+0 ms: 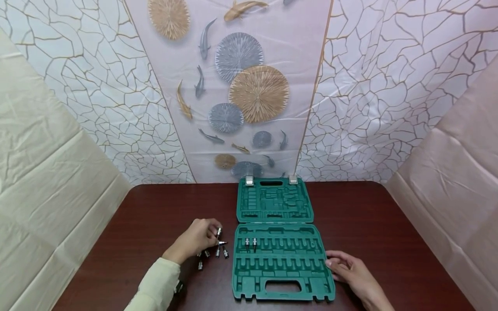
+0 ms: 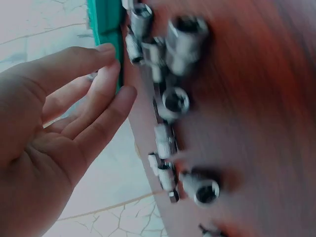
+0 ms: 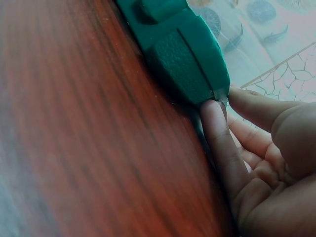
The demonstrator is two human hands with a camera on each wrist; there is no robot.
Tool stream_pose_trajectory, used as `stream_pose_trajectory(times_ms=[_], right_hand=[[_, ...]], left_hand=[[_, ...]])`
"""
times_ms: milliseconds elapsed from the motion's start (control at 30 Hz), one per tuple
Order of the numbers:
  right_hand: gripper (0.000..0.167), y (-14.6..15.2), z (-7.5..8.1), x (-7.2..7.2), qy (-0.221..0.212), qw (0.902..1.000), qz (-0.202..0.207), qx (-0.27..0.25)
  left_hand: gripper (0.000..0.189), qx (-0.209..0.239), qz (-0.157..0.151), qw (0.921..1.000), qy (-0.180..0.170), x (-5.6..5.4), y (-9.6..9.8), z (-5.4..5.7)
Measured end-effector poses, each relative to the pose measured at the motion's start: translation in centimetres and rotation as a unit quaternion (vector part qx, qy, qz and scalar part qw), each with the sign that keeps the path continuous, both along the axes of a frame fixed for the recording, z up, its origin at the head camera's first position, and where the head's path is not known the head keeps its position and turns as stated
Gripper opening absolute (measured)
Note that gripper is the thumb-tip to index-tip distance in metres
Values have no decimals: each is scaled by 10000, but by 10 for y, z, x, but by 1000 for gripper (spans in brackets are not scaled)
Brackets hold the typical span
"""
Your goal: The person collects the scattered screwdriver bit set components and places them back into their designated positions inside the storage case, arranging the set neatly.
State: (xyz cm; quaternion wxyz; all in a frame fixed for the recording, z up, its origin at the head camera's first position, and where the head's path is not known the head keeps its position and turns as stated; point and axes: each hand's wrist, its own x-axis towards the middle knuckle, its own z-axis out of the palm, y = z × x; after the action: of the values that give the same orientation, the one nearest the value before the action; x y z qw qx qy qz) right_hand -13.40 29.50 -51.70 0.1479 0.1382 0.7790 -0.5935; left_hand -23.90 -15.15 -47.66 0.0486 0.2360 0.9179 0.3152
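Observation:
A green socket case lies unfolded on the table, its moulded slots facing up. Two bit sockets stand side by side in the upper row at the left. My left hand is left of the case, over loose bit sockets. Its fingertips come together in a pinch around a small bit socket, mostly hidden behind the fingers in the left wrist view. My right hand grips the case's right edge, with the thumb and a finger at its side in the right wrist view.
Several metal sockets lie scattered on the dark red-brown table. Behind the case's raised-latch lid hangs a patterned cloth. Plain cloth walls flank the table. A dark object is partly hidden by the left sleeve.

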Motion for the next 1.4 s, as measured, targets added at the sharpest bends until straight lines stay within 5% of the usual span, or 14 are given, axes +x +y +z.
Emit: stream_pose_trajectory(times_ms=[400, 800, 1400], right_hand=[[61, 0, -1, 0, 24, 10000, -41, 3], [62, -2, -3, 0, 49, 9999, -93, -60], [59, -1, -2, 2, 108, 9998, -85, -151]], left_hand=[[29, 1118, 265, 9903, -785, 11, 20, 8], [26, 1220, 152, 9894, -777, 21, 45, 11], [26, 1478, 78, 9822, -1156, 21, 68, 7]])
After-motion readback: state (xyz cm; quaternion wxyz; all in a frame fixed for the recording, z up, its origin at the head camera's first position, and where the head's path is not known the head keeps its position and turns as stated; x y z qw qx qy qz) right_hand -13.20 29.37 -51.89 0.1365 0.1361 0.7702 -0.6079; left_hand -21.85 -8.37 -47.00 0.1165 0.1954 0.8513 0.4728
